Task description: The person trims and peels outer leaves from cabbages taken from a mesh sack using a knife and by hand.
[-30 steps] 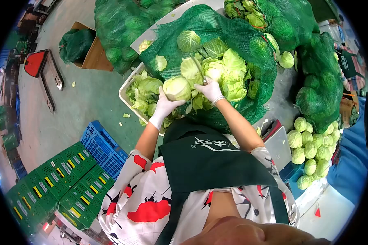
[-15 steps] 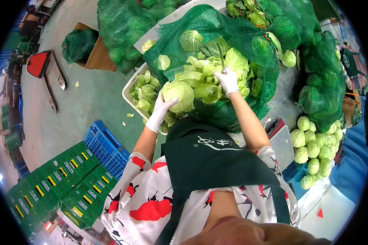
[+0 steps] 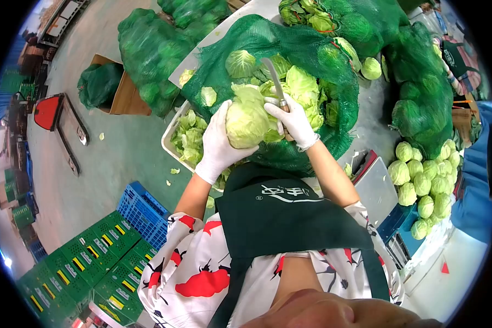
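Observation:
White-gloved, my left hand [image 3: 220,143] grips a pale green cabbage [image 3: 247,121] from its left and lower side. My right hand [image 3: 294,119], also gloved, is closed on the handle of a curved knife [image 3: 275,78], its blade pointing up and away. That hand is close to the cabbage's right side. Beneath both lies a spread green mesh bag [image 3: 224,61] with loose leaves and more cabbages [image 3: 302,90] on it. Left of it, a white bin [image 3: 171,143] holds cut leaves [image 3: 188,139].
Filled mesh bags [image 3: 153,60] stand behind on the left, others [image 3: 421,104] at the right. Trimmed cabbages [image 3: 423,180] are piled at the right. Green crates [image 3: 74,262], a blue crate [image 3: 142,210] and a red pallet jack [image 3: 48,112] are left. Another person [image 3: 458,60] is at the far right.
The cabbage is raised and turned in my left hand, and its hanging outer leaves are no longer spread to the right. My right hand has come nearer it, with the knife.

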The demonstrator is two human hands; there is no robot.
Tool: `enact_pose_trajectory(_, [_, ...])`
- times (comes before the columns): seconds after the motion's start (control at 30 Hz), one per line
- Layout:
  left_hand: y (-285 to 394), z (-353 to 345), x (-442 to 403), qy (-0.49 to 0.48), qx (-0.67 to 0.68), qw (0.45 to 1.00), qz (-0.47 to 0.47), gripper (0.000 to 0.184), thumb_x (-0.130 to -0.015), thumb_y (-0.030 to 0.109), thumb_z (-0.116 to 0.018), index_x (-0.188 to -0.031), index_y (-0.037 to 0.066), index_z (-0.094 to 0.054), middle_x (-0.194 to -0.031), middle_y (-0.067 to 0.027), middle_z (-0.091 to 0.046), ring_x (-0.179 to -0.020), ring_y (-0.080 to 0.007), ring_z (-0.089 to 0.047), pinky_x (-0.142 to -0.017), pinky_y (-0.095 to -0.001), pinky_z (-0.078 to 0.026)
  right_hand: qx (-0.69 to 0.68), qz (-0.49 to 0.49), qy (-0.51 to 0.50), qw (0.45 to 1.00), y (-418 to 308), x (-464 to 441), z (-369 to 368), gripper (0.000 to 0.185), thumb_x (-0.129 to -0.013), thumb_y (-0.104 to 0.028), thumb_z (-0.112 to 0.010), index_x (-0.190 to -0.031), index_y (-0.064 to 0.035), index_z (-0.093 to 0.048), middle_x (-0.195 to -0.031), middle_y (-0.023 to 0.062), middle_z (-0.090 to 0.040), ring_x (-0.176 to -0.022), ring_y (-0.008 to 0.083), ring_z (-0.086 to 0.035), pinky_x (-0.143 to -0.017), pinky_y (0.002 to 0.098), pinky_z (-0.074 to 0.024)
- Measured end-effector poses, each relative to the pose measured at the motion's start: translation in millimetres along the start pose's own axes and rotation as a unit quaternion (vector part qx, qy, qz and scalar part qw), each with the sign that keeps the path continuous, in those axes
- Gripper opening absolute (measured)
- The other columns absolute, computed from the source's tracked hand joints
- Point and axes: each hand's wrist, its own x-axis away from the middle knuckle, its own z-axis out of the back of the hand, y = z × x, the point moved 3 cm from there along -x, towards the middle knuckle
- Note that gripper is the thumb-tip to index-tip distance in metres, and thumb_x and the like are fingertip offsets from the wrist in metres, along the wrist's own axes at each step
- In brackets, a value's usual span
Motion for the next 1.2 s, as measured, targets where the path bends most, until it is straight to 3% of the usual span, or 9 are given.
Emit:
enact_pose_trajectory(0.23, [9,-9,-7,-0.008,-0.097,0.988,-0.119,0.114,-0.053,0.029,-0.094,-0.146,0.000,-0.034,-0.137,-0.0223,-0.051,-0.127,-0.0396,-0.051,-0.105,-0.0453,-0.045,0.236,0.142,0.051,0.960,-3,-2,0,0.044,-0.082,-0.024,-0.078,-0.121,-0.0082,-0.065,-0.073,-0.0011,-0.061,-0.056,0.0073,-0.051,-0.056,0.0262,-0.0454])
enact_pose_trajectory(0.43, [-6,1,5,0.037,0.267,0.954,0.133,0.101,-0.066,0.025,-0.089,-0.148,0.001,-0.033,-0.141,-0.0179,-0.051,-0.124,-0.0310,-0.057,-0.106,-0.0474,-0.047,0.012,0.029,0.153,0.988,4,-19,47,0.031,-0.088,-0.014,-0.071,-0.114,0.0010,-0.067,-0.068,-0.0008,-0.062,-0.048,0.0044,-0.052,-0.043,0.0212,-0.0415])
enact_pose_trajectory(0.5, [-26,-9,7,0.026,0.705,0.657,0.267,0.083,-0.084,0.034,-0.072,-0.151,0.005,-0.032,-0.145,-0.0185,-0.050,-0.126,-0.0266,-0.057,-0.101,-0.0421,-0.051,0.087,0.005,0.127,0.988,2,-18,55,0.045,-0.087,-0.021,-0.076,-0.123,0.0026,-0.063,-0.070,-0.0009,-0.063,-0.048,0.0039,-0.053,-0.044,0.0198,-0.0416])
enact_pose_trajectory(0.7, [-46,-29,17,-0.041,0.928,0.303,0.213,0.089,-0.088,0.059,-0.057,-0.153,0.005,-0.028,-0.148,-0.0274,-0.039,-0.104,-0.0379,-0.061,-0.068,-0.0339,-0.053,0.066,0.055,0.127,0.988,9,-6,50,0.035,-0.095,-0.021,-0.068,-0.128,-0.0079,-0.067,-0.085,-0.0023,-0.068,-0.058,0.0031,-0.059,-0.047,0.0182,-0.0422])
enact_pose_trajectory(0.87, [-40,-31,12,-0.057,0.924,0.317,0.205,0.087,-0.089,0.063,-0.053,-0.152,0.007,-0.030,-0.147,-0.0281,-0.040,-0.108,-0.0400,-0.060,-0.071,-0.0350,-0.054,0.077,0.051,0.077,0.993,-12,19,24,0.039,-0.092,-0.022,-0.073,-0.128,-0.0076,-0.067,-0.081,-0.0032,-0.065,-0.062,0.0023,-0.056,-0.053,0.0175,-0.0411])
enact_pose_trajectory(0.93, [-35,-30,9,-0.040,0.891,0.403,0.205,0.087,-0.090,0.065,-0.050,-0.152,0.007,-0.031,-0.148,-0.0253,-0.041,-0.114,-0.0387,-0.059,-0.077,-0.0387,-0.055,0.143,0.121,0.075,0.979,-23,29,7,0.060,-0.080,-0.020,-0.085,-0.133,-0.0043,-0.061,-0.082,-0.0038,-0.058,-0.064,0.0021,-0.049,-0.057,0.0179,-0.0419])
enact_pose_trajectory(1.03, [-13,-26,0,0.057,0.797,0.539,0.267,0.083,-0.091,0.070,-0.043,-0.151,0.013,-0.036,-0.150,-0.0150,-0.044,-0.128,-0.0316,-0.052,-0.098,-0.0480,-0.050,0.232,0.306,0.037,0.923,-50,48,-23,0.093,-0.069,-0.023,-0.091,-0.147,-0.0050,-0.044,-0.129,0.0143,-0.060,-0.068,0.0100,-0.062,-0.065,0.0251,-0.0555])
enact_pose_trajectory(1.13, [-11,-32,-7,0.021,0.692,0.680,0.241,0.079,-0.091,0.070,-0.041,-0.150,0.018,-0.039,-0.150,-0.0104,-0.045,-0.132,-0.0290,-0.049,-0.109,-0.0489,-0.042,0.263,0.365,0.072,0.890,-54,46,-38,0.077,-0.074,-0.024,-0.088,-0.139,-0.0029,-0.051,-0.123,0.0121,-0.063,-0.068,0.0122,-0.060,-0.064,0.0244,-0.0530])
enact_pose_trajectory(1.2, [-9,-35,-3,0.009,0.719,0.647,0.254,0.077,-0.091,0.069,-0.041,-0.150,0.018,-0.039,-0.149,-0.0100,-0.045,-0.134,-0.0284,-0.048,-0.109,-0.0488,-0.042,0.259,0.360,0.076,0.893,-51,40,-40,0.060,-0.078,-0.025,-0.084,-0.128,-0.0030,-0.060,-0.115,0.0117,-0.065,-0.071,0.0165,-0.064,-0.066,0.0270,-0.0549])
